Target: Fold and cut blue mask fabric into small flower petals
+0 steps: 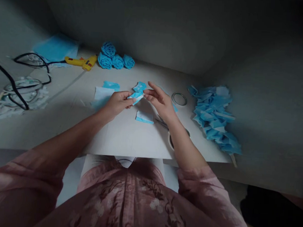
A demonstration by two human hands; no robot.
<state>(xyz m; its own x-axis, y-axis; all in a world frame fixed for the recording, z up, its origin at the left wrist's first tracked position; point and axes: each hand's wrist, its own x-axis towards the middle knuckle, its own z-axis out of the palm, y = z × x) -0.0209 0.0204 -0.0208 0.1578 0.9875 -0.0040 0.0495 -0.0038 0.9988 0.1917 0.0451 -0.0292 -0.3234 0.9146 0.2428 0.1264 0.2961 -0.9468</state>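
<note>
steady, without crushing, the folded blue-and-white fabric-like strip [136,95] pinched in the left hand [117,103] near the loosely spread, seemingly empty right hand [163,101].

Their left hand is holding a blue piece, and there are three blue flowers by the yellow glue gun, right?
Not three: the head view shows four blue flowers by the yellow glue gun. The left hand is indeed holding a blue piece.
</note>
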